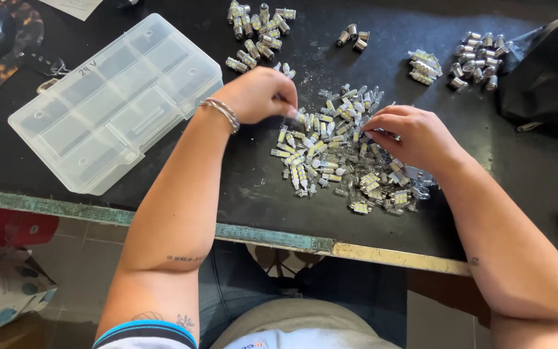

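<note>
The big heap of small LED bulbs (340, 161) is spread on the black table (253, 187) just behind its worn front edge, and it is worked from both sides: the right hand (414, 137) is curled over the heap's right part with fingertips pinched narrowly among the bulbs, while the left hand (259, 94) is closed in a pinch at the heap's upper left, though what it grips cannot be told. The bulbs are judged light, rigid, smooth and somewhat fragile, best taken singly by the metal or plastic base. Left of the heap lies a clear plastic compartment box (114, 103), and beyond the heap smaller sorted piles (256, 32) are laid out.
</note>
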